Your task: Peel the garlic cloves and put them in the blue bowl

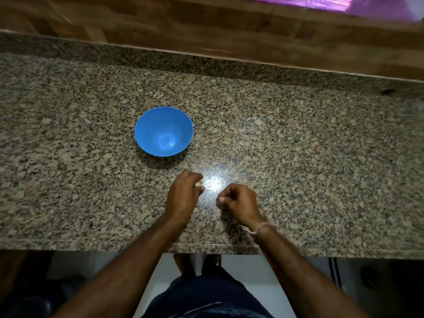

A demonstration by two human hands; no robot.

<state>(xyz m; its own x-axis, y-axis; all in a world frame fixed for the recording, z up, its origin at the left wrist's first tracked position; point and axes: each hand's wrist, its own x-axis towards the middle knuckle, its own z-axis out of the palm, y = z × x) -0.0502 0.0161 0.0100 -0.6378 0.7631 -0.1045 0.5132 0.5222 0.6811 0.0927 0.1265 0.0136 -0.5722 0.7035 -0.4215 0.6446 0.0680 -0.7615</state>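
A blue bowl (163,131) stands on the speckled granite counter (298,157), and I see nothing inside it. My left hand (183,193) is just in front of the bowl, fingers curled round a pale garlic clove (199,182) that peeks out at the fingertips. My right hand (238,201) is a little to the right and nearer to me. Its fingers are curled with thumb and forefinger pinched together; whether a bit of skin is between them is too small to tell.
A wooden wall panel (206,26) runs behind the counter's raised back edge. A bright light reflection (214,182) glares on the stone between my hands. The counter's front edge (206,247) is right below my wrists. A small pale speck (319,148) lies on the counter at right.
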